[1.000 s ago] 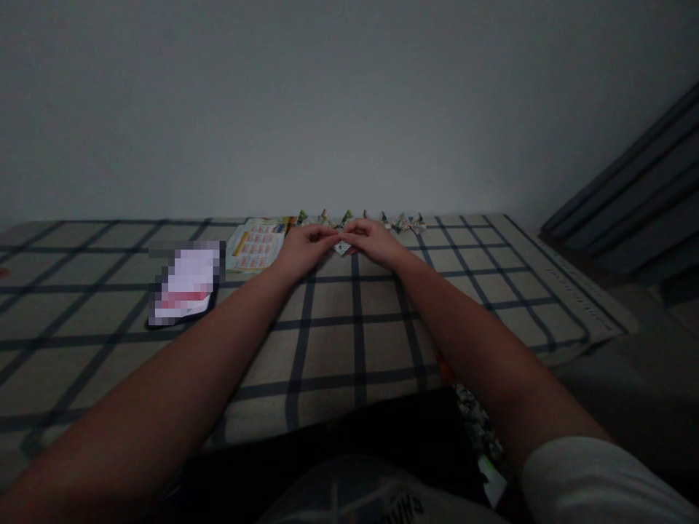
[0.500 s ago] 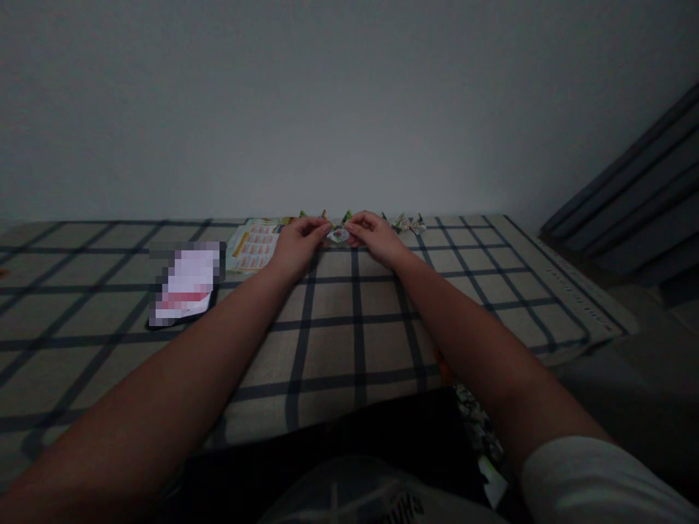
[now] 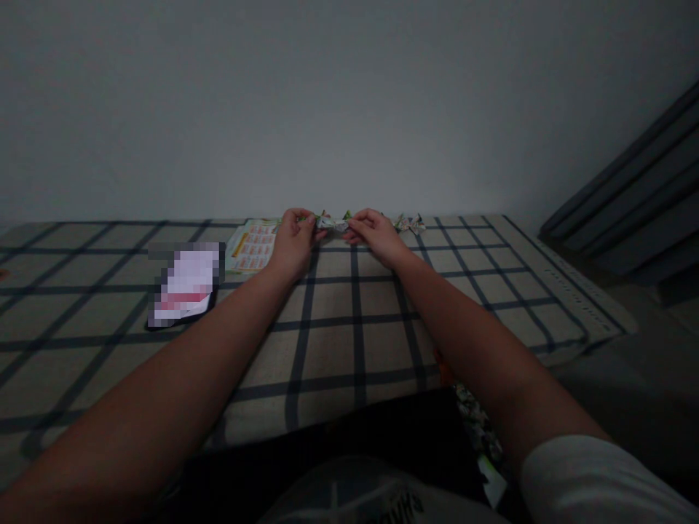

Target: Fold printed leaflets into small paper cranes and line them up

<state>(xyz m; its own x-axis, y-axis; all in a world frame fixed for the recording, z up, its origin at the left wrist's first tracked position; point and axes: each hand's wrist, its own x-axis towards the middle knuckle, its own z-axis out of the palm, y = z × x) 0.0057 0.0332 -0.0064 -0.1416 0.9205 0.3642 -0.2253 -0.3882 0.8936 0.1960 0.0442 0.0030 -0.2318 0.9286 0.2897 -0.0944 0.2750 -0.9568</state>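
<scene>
At the far side of the table, my left hand [image 3: 295, 240] is closed, its thumb and fingers at the left end of a small folded strip of printed paper [image 3: 333, 224]. My right hand [image 3: 376, 234] pinches the strip's right end between thumb and fingers. The strip looks narrow and roughly level between the hands. Just behind it stand small pointed pieces of folded printed paper, partly hidden by my hands. More folded paper pieces [image 3: 409, 223] lie to the right of my right hand. Flat printed sheets [image 3: 254, 246] lie left of my left hand.
A phone with a blurred screen [image 3: 188, 284] lies on the left of the checked tablecloth [image 3: 333, 349]. A pale wall [image 3: 349, 109] rises behind the table. Grey slanted panels [image 3: 638, 196] stand at the right. More printed paper pieces [image 3: 480, 422] show below the near table edge.
The paper between my hands has turned from a wider, facing patch to a narrow strip. My left hand has shifted slightly left and its fingers have changed position; my right hand stays nearly in place.
</scene>
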